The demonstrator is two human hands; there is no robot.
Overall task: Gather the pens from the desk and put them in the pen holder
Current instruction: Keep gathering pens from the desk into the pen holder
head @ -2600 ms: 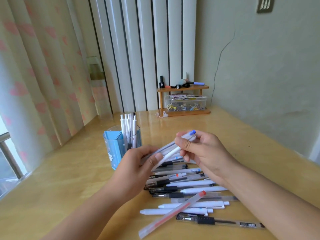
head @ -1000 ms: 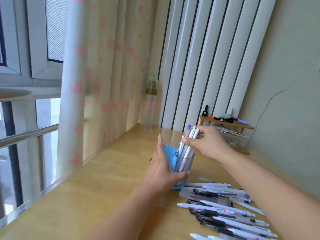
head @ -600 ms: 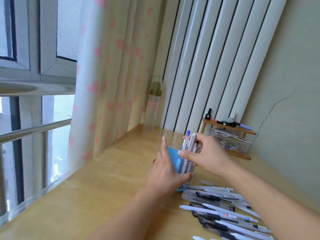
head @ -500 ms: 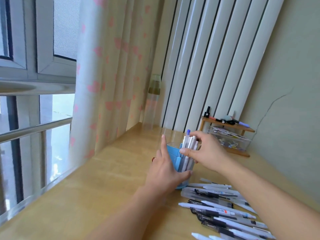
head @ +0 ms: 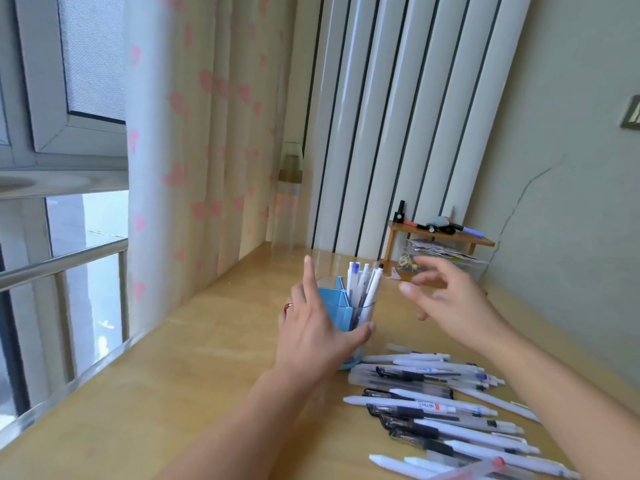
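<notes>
A clear pen holder [head: 360, 317] with a blue insert stands on the wooden desk [head: 173, 393], with several white pens [head: 363, 285] upright in it. My left hand [head: 311, 327] wraps the holder's near side, thumb on its front, index finger straight up. To the right of the holder hovers my right hand [head: 446, 299], its fingers spread and nothing in it. Several loose pens [head: 440, 410], white, clear and black-gripped, lie side by side on the desk below my right forearm.
A small wooden shelf [head: 443, 237] with markers on top and a clear box of clips beneath stands against the back wall. A curtain [head: 194, 168] and a window hang on the left. A tall bottle [head: 287, 202] stands in the back corner.
My right hand has let go of the bunch of pens, which now stand in the holder, and has moved away to the right with its fingers spread. My left hand stays on the holder.
</notes>
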